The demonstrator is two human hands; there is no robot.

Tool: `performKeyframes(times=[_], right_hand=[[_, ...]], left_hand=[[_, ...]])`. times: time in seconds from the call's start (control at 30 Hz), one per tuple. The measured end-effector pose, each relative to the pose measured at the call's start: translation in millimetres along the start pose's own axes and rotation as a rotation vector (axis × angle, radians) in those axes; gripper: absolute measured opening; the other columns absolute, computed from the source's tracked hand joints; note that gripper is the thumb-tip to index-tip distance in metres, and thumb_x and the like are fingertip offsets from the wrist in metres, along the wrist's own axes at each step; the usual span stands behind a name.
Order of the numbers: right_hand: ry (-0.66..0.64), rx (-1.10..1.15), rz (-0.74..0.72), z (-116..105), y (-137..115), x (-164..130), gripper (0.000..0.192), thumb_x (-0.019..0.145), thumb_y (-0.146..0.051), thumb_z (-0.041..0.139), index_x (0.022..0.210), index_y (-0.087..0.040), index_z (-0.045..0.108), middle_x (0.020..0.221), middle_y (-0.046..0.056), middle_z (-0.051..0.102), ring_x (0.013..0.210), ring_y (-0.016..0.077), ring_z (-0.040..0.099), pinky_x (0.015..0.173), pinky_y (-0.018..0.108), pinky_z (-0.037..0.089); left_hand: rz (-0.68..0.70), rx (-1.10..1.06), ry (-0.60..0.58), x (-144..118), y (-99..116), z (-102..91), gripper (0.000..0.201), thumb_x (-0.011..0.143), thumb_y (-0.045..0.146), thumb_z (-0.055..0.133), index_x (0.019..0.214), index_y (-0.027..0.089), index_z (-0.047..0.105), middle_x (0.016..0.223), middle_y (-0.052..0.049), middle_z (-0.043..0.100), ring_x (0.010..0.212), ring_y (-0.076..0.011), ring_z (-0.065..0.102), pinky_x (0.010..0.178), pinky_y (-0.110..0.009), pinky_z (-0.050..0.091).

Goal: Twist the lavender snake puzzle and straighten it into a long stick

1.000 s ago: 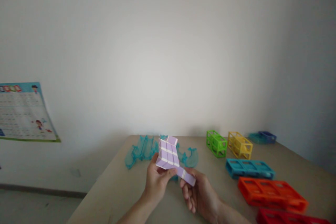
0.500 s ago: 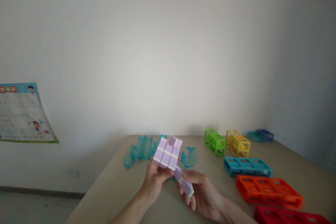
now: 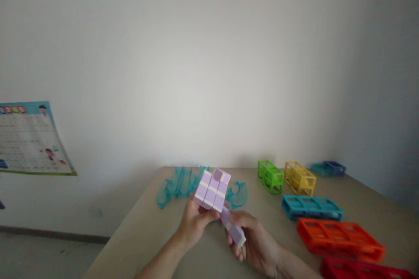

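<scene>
Since a second ago the lilac block has turned from lying slantwise to standing nearly upright, and its loose tail now hangs lower. Both hands hold the lilac-and-white folding puzzle (image 3: 216, 196) above the near part of the table (image 3: 153, 231). Right hand (image 3: 253, 240) closes round the tail segment that juts down and right. Left hand (image 3: 195, 222) grips the block's lower edge, thumb in front, so the flat striped block rises above the fingers. Behind lie clear turquoise curved pieces (image 3: 178, 184); to the right, the red (image 3: 360, 270), orange (image 3: 338, 236), blue (image 3: 310, 207), green (image 3: 270, 177) and yellow (image 3: 300, 178) open frames.
</scene>
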State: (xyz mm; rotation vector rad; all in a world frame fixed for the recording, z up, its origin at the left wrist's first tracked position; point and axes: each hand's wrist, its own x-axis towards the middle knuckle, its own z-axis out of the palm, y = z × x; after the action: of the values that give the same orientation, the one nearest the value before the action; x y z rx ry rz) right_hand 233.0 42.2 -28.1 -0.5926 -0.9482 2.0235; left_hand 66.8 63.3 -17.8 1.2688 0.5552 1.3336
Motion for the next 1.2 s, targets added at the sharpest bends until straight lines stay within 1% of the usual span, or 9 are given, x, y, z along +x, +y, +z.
performKeyframes(times=[0.1,0.23,0.4,0.5,0.6,0.8,0.97,1.1,1.2], right_hand=[[0.093,-0.082,0.09,1,0,-1,0.038,0.082,-0.037,0.051,0.059,-0.008,0.061,0.044,0.003,0.057,0.032,0.0082,0.052,0.031,0.014,0.037],[0.157,-0.061,0.124,9,2,-1,0.044,0.085,-0.045,0.047,0.061,-0.01,0.061,0.044,0.0,0.053,0.03,0.0068,0.048,0.03,0.014,0.034],[0.17,-0.266,-0.191,10,6,4,0.038,0.076,-0.051,0.063,0.072,-0.014,0.058,0.045,-0.005,0.05,0.032,0.0078,0.044,0.033,0.017,0.036],[0.25,-0.49,-0.335,8,6,6,0.042,0.075,-0.055,0.066,0.074,-0.014,0.056,0.047,-0.005,0.051,0.033,0.0074,0.044,0.034,0.017,0.034],[0.26,-0.562,-0.361,8,6,7,0.044,0.077,-0.057,0.063,0.074,-0.014,0.055,0.047,-0.004,0.053,0.035,0.0081,0.047,0.036,0.018,0.036],[0.084,-0.285,-0.195,8,17,10,0.041,0.08,-0.053,0.06,0.072,-0.012,0.056,0.051,0.0,0.055,0.039,0.0099,0.05,0.038,0.019,0.039],[0.082,0.024,-0.102,12,17,4,0.025,0.078,-0.036,0.06,0.078,-0.011,0.061,0.056,-0.001,0.053,0.046,0.0092,0.048,0.045,0.019,0.038],[-0.044,0.215,0.043,11,9,-2,0.022,0.069,-0.03,0.057,0.073,-0.009,0.061,0.051,-0.001,0.048,0.043,0.0078,0.041,0.044,0.019,0.033],[-0.173,0.306,0.172,10,5,-6,0.016,0.07,-0.025,0.056,0.064,-0.01,0.056,0.048,-0.004,0.041,0.039,0.0046,0.031,0.04,0.017,0.026]], left_hand=[[-0.036,0.033,-0.029,-1,4,-0.9,0.041,0.06,0.027,0.083,0.094,0.013,0.065,0.08,-0.007,0.072,0.071,-0.0206,0.065,0.066,-0.03,0.049],[-0.072,-0.005,-0.062,-3,1,-2.4,0.046,0.057,0.03,0.085,0.095,0.013,0.065,0.089,-0.01,0.072,0.084,-0.0251,0.066,0.074,-0.032,0.049],[-0.062,-0.115,0.029,-3,-7,-3.1,0.063,0.052,0.027,0.088,0.107,0.018,0.06,0.105,-0.009,0.068,0.097,-0.0256,0.062,0.082,-0.034,0.046],[-0.106,-0.164,0.069,-3,-8,-2.2,0.063,0.049,0.019,0.088,0.105,0.019,0.059,0.095,-0.005,0.068,0.088,-0.0216,0.062,0.077,-0.03,0.045],[-0.112,-0.23,0.081,-1,-5,0.0,0.055,0.049,0.017,0.086,0.097,0.016,0.061,0.085,-0.004,0.067,0.078,-0.0187,0.061,0.07,-0.027,0.043],[-0.093,-0.243,0.085,1,0,3.3,0.058,0.047,0.02,0.086,0.1,0.015,0.061,0.084,-0.004,0.065,0.072,-0.0175,0.058,0.063,-0.028,0.043],[-0.072,-0.245,0.034,0,-4,-1.7,0.058,0.052,0.015,0.084,0.105,0.016,0.061,0.079,-0.002,0.064,0.065,-0.0147,0.056,0.054,-0.025,0.042],[-0.068,-0.296,-0.026,-4,-6,-7.2,0.059,0.054,0.014,0.084,0.108,0.019,0.062,0.083,-0.002,0.066,0.071,-0.0149,0.06,0.063,-0.025,0.045],[-0.13,-0.32,-0.083,-7,-2,-7.9,0.048,0.069,0.024,0.077,0.114,0.02,0.061,0.082,-0.004,0.067,0.075,-0.0163,0.061,0.067,-0.027,0.045]])
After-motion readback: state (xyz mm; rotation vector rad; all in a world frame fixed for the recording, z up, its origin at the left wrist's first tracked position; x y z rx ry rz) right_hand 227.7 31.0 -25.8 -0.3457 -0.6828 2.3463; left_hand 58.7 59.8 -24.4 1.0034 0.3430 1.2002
